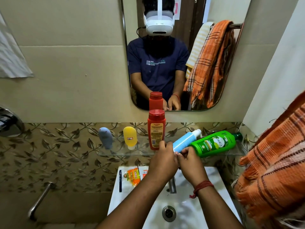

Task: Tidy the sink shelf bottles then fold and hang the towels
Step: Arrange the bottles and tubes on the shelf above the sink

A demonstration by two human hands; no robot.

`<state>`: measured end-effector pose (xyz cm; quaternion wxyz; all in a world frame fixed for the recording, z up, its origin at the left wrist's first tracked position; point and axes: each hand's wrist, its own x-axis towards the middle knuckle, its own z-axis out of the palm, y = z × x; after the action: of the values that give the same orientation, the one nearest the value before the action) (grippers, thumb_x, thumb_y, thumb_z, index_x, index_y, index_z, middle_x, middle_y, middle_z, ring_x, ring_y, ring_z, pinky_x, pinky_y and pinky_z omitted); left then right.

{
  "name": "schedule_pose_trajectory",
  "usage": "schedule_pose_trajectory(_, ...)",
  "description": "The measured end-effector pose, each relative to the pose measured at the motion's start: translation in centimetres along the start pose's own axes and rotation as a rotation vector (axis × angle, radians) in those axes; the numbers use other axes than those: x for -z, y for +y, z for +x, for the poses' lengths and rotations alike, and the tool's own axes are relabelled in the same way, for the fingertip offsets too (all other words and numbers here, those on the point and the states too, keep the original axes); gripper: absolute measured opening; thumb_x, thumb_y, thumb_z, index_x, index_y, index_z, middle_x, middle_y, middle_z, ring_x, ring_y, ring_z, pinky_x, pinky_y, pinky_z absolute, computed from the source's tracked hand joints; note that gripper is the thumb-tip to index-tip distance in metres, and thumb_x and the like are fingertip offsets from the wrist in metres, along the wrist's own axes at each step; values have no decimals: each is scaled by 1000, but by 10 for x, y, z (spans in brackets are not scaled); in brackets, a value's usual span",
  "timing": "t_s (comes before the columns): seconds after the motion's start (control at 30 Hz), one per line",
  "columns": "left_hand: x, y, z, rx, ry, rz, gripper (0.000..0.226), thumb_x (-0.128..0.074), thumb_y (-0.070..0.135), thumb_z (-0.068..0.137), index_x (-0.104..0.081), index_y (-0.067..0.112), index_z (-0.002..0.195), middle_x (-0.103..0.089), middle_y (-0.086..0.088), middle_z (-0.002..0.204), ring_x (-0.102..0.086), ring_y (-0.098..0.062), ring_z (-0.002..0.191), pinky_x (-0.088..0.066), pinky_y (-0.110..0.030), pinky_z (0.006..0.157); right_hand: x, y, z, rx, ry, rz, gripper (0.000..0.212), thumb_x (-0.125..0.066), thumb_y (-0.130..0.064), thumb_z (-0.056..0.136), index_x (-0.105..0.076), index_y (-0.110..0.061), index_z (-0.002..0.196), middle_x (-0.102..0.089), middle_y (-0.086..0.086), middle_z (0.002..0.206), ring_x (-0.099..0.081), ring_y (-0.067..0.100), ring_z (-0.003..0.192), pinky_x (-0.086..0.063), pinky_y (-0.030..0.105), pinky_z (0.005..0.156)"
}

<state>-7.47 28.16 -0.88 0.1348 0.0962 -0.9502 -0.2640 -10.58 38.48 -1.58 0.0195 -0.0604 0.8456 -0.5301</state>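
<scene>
On the glass shelf (pixel 125 152) a grey tube (pixel 105 138), a yellow tube (pixel 129 138) and a red bottle (pixel 156 129) stand upright. A blue pump bottle (pixel 184 140) lies tilted, and a green bottle (pixel 214 142) lies on its side to the right. My left hand (pixel 162 161) hovers with loosely curled fingers by the red bottle's base, beside the blue bottle's lower end. My right hand (pixel 189 160) pinches the blue bottle's lower end, close to the green bottle. An orange checked towel (pixel 272 162) hangs at the right.
Below the shelf is a white sink (pixel 216 179) with a tap (pixel 172 185) and a drain (pixel 168 213). Orange sachets (pixel 133 177) lie on its left ledge. The mirror (pixel 231 100) reflects towels on a rail. A white cloth (pixel 11 55) hangs top left, a metal pipe (pixel 39 200) lower left.
</scene>
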Motion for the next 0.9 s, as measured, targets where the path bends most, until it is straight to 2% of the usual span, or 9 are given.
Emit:
schedule_pose_trajectory(0.1, -3, 2, 1, -1, 15, 45, 40, -51, 35, 103, -46, 18, 139, -42, -3, 125, -55, -17, 96, -46, -28, 72, 0, 3, 0, -41, 6, 103, 14, -64, -17, 96, -51, -12, 94, -69, 9, 92, -69, 24, 85, -59, 48, 81)
schedule_pose_trajectory(0.23, -5, 4, 2, 7, 36, 79, 39, -54, 34, 101, -51, 16, 135, -46, -4, 123, -47, -19, 110, -47, -32, 82, 1, 8, 0, -78, 22, 191, 9, -62, -14, 96, -54, -12, 94, -70, 9, 89, -71, 24, 85, -58, 51, 84)
schedule_pose_trajectory(0.3, -6, 5, 1, 49, 16, 22, 38, -57, 33, 100, -49, 17, 133, -51, -4, 123, -50, -20, 111, -50, -34, 86, 1, 10, 0, -80, 15, 209, 5, -60, -12, 96, -55, -13, 94, -71, 10, 90, -72, 25, 86, -58, 52, 85)
schedule_pose_trajectory(0.4, -5, 2, -5, 100, 45, -107, 33, -60, 31, 98, -50, 16, 125, -54, -3, 118, -52, -20, 109, -50, -31, 83, -1, 12, -1, -82, 2, 241, 5, -60, -14, 97, -56, -12, 97, -71, 13, 92, -72, 28, 86, -58, 53, 86)
schedule_pose_trajectory(0.53, -4, -4, -25, 170, 109, -311, 25, -60, 28, 98, -49, 17, 118, -54, -3, 113, -58, -20, 103, -55, -34, 81, -4, 15, -2, -116, -19, 340, 14, -64, -18, 96, -55, -11, 105, -72, 15, 93, -74, 29, 83, -58, 55, 86)
schedule_pose_trajectory(0.63, -11, -2, -42, 132, 187, -356, 24, -61, 24, 98, -48, 19, 117, -54, -1, 115, -57, -18, 106, -56, -35, 84, -4, 11, -1, -120, -80, 400, 29, -67, -19, 94, -53, -10, 117, -72, 12, 103, -74, 23, 92, -59, 50, 88)
schedule_pose_trajectory(0.7, -15, 2, -47, 93, 218, -368, 31, -61, 18, 97, -46, 21, 124, -53, 0, 123, -54, -15, 113, -54, -29, 88, 0, 5, 1, -77, -104, 376, 32, -72, -19, 90, -54, -14, 117, -72, 9, 108, -74, 17, 93, -62, 43, 84)
schedule_pose_trajectory(0.8, -16, 7, -40, 37, 176, -391, 58, -59, 6, 95, -37, 23, 146, -46, 1, 144, -47, -13, 130, -47, -27, 104, 14, -5, 8, 38, -83, 220, 40, -78, -16, 84, -51, -27, 111, -69, -1, 110, -70, 10, 94, -61, 34, 80)
schedule_pose_trajectory(0.9, -14, 10, -27, -11, 71, -405, 77, -59, 5, 95, -19, 23, 159, -36, 0, 158, -36, -16, 144, -35, -28, 116, 26, -17, 18, 182, -34, -46, 57, -83, -16, 79, -48, -25, 123, -66, -5, 112, -65, 11, 100, -55, 29, 83)
